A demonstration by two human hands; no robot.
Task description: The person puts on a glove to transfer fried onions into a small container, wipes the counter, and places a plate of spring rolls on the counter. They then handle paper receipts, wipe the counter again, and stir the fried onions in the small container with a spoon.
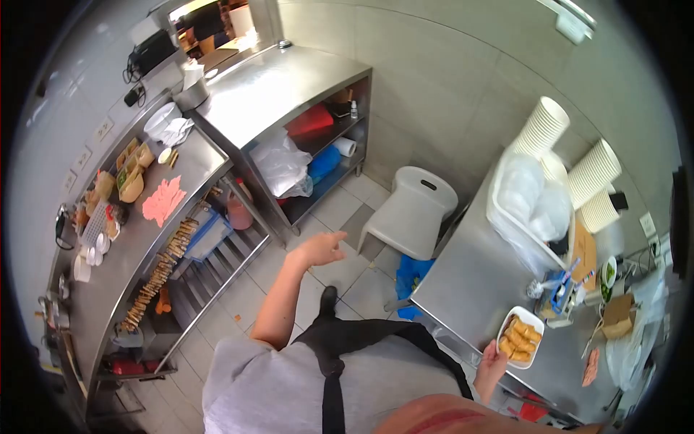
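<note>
My right hand grips the near left edge of a white square dish. Several golden-brown rolls lie in the dish, which is over the steel counter on the right. The fingers under the dish are hidden. Away from any object, my left hand hangs over the tiled floor in the middle of the view, its fingers loosely stretched out with nothing in them. The grey plastic stool stands beyond it to the right.
Stacked paper cups and a bin of plastic lids crowd the right counter's far end. At left, a steel counter carries food containers and a pink cloth. A steel shelf table stands at the back.
</note>
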